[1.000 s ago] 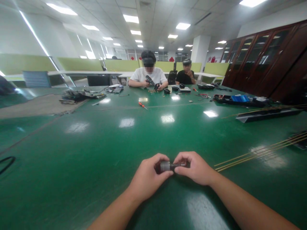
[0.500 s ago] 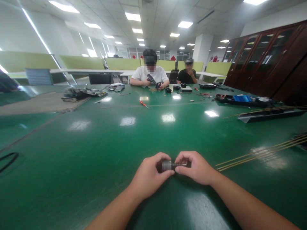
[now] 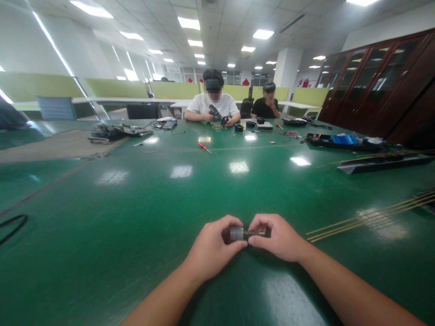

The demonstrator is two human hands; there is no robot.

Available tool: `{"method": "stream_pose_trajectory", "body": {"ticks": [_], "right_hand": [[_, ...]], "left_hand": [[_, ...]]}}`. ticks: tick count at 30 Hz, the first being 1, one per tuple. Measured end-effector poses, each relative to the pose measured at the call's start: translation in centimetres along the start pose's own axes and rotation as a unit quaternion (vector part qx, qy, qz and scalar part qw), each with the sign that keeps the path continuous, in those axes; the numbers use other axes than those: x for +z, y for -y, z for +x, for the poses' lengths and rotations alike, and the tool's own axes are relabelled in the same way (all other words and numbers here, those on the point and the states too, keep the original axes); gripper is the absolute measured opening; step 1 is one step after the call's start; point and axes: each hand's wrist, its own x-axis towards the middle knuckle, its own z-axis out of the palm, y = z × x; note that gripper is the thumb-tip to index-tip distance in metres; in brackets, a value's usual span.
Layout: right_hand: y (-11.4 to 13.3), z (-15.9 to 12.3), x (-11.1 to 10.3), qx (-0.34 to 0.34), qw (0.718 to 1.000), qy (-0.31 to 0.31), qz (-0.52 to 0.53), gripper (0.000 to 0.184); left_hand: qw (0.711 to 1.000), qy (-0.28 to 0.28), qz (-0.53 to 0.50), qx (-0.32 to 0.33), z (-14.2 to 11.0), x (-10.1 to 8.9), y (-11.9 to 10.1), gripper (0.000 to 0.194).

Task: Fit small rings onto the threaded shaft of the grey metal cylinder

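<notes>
A small grey metal cylinder with a narrower dark, ridged shaft point(image 3: 237, 233) lies between my two hands, close above or on the green table point(image 3: 163, 199); contact with the surface cannot be made out. My left hand point(image 3: 215, 246) curls its thumb and fingers around the wide cylinder end. From the other side, my right hand point(image 3: 279, 237) has its thumb and fingers closed about the shaft, whose thin light tip points right. The fingertips of both hands nearly meet where the shaft leaves the cylinder. Parts of the piece are hidden by the fingers.
Several thin brass-coloured rods point(image 3: 370, 217) lie to the right, with a dark metal channel point(image 3: 384, 163) beyond. An orange-handled screwdriver point(image 3: 204, 147) rests farther off. A black cable loop point(image 3: 13, 226) is at left. Across the table, a person in white point(image 3: 224, 106) holds a power tool.
</notes>
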Motion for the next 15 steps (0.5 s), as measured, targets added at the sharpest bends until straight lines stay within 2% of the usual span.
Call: {"method": "stream_pose_trajectory", "body": {"ticks": [15], "right_hand": [[0.02, -0.01, -0.04, -0.003, 1.0, 0.006, -0.001, 0.006]], "left_hand": [[1.0, 0.004, 0.01, 0.006, -0.01, -0.04, -0.08, 0.022]]}}
